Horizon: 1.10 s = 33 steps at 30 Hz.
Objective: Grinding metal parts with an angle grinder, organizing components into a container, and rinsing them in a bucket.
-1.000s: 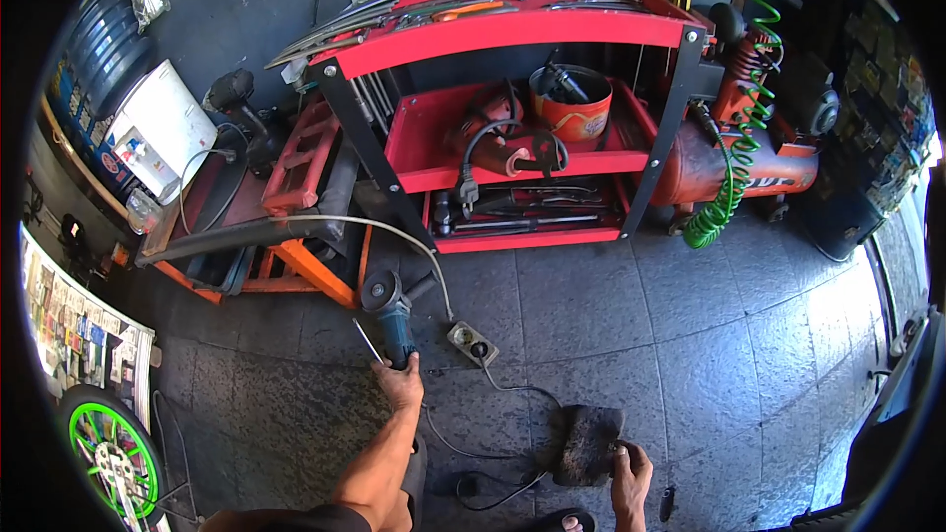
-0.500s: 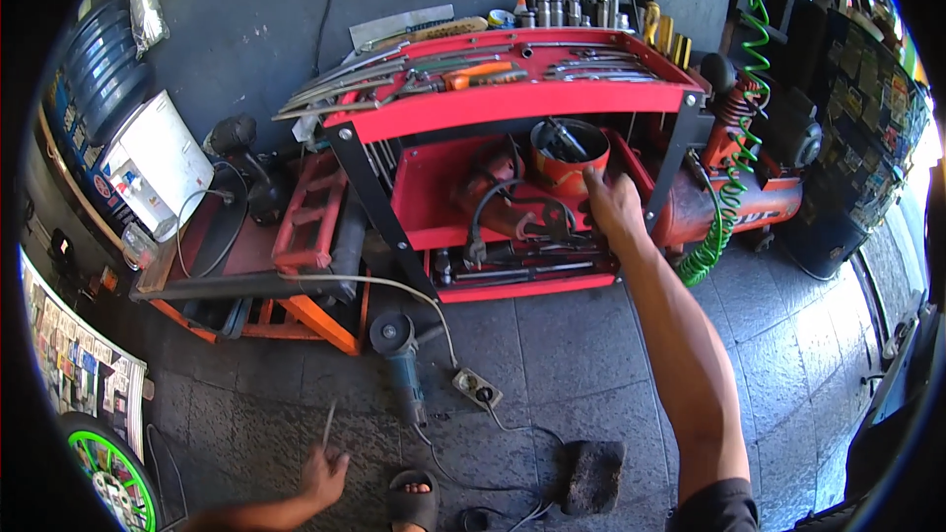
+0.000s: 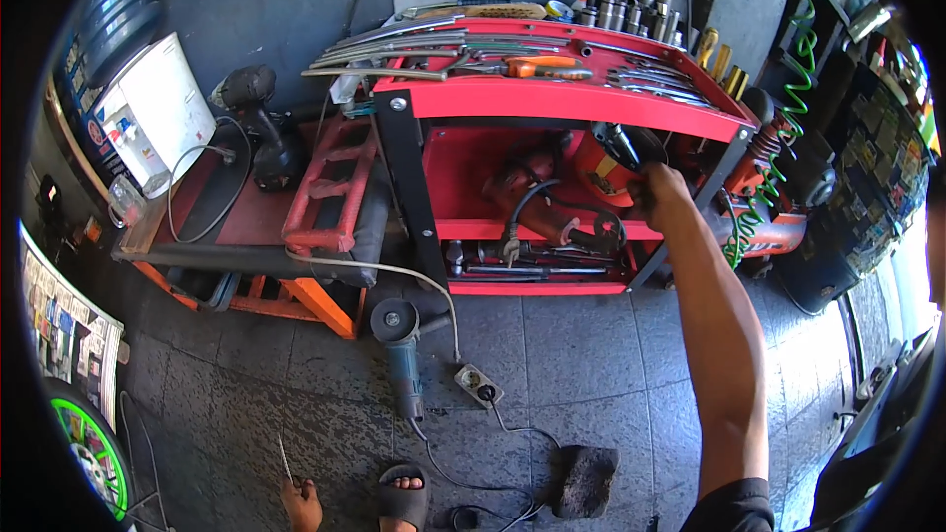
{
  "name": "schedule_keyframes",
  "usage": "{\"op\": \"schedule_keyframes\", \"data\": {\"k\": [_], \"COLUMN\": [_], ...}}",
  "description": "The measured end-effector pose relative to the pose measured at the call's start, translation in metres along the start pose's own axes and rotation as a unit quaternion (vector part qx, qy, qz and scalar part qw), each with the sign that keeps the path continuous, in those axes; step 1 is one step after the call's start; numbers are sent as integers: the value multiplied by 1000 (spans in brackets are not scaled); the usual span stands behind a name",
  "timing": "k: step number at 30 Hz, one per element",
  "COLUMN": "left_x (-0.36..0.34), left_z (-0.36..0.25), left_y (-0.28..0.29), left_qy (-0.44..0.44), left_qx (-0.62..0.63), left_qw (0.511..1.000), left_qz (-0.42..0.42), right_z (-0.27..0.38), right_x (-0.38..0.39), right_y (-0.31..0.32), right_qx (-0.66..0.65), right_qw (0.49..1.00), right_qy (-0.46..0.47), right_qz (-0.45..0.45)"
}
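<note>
My right hand [image 3: 662,187] reaches into the red cart's middle shelf, fingers curled at the orange bucket [image 3: 603,177] beside a black tool [image 3: 613,143]; what they grip is hidden. Low in the view, my left hand [image 3: 301,498] holds a thin metal rod [image 3: 284,458]. An angle grinder [image 3: 404,369] lies on the floor, near a power strip [image 3: 478,382] with a plug in it. A dark block [image 3: 586,483] rests beside the cables.
The red cart [image 3: 552,99] carries wrenches and sockets. A low bench [image 3: 325,291] with a black drill [image 3: 266,138] stands left, a water dispenser [image 3: 158,113] behind it. A compressor [image 3: 774,227] and drum [image 3: 828,236] stand right, a green wheel [image 3: 89,448] lower left.
My left hand released the grinder onto the floor and moved down and left with the rod. My right hand left the dark block and reached up to the bucket on the cart.
</note>
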State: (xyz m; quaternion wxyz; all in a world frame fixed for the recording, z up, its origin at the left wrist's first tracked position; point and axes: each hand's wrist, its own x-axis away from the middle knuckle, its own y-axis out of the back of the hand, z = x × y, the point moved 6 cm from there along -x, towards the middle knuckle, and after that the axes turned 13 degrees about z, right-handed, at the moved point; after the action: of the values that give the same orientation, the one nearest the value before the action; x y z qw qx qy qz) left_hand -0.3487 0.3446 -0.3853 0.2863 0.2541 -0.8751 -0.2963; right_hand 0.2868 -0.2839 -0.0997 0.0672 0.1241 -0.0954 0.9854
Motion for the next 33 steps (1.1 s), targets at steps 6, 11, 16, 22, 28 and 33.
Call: {"op": "schedule_keyframes", "data": {"k": [6, 11, 16, 22, 28, 33], "left_x": [-33, -21, 0, 1, -3, 4], "left_z": [13, -68, -148, -192, -227, -275], "left_y": [-14, -35, -44, -60, -93, -136], "left_qy": [10, -124, -145, -142, -252, -236], "left_qx": [203, -175, -198, -316, -450, -460], "left_qw": [978, 976, 965, 894, 799, 770], "left_qz": [-50, 38, 95, 284, 308, 374], "right_z": [24, -11, -124, -298, -388, -408], "right_x": [113, 230, 365, 497, 550, 555], "right_y": [50, 113, 194, 260, 283, 279], "right_qx": [8, 57, 35, -84, -117, -122], "right_qw": [998, 998, 997, 958, 939, 939], "right_qy": [-49, -39, -37, -120, -119, -127], "right_qz": [47, 11, -66, -248, -302, -295]}}
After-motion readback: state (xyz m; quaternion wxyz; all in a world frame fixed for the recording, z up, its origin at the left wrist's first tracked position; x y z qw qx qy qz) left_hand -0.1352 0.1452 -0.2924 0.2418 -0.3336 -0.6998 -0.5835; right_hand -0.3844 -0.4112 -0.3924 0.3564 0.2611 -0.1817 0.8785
